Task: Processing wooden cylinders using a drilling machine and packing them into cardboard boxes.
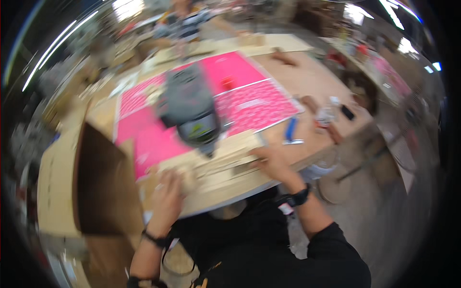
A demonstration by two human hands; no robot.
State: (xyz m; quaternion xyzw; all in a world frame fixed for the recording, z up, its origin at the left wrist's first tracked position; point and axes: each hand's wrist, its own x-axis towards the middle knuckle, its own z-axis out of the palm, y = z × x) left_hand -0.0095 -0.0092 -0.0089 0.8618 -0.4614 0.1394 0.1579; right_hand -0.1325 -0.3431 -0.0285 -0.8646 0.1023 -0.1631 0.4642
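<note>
At the table's near edge lies a stack of pale, flat strips (223,161), blurred by motion. My right hand (273,164) is closed at the stack's right end, thumb and fingers pinching its edge. On the left, my left hand (169,189) rests by a pale, rounded bundle (188,176); its fingers are smeared, so whether they grip is unclear. Beyond the strips, a grey, bulky thing (188,93) with a dark end and a green mark lies on a bright pink printed sheet (158,139). Its kind is too blurred to make out.
An open cardboard box (103,180) stands left of the table. Toward the right lie a blue-handled tool (291,129), a clear bottle (325,115) and a black, phone-like object (347,112). A small red round thing (227,83) sits on the sheet. Another person (185,24) is across the table.
</note>
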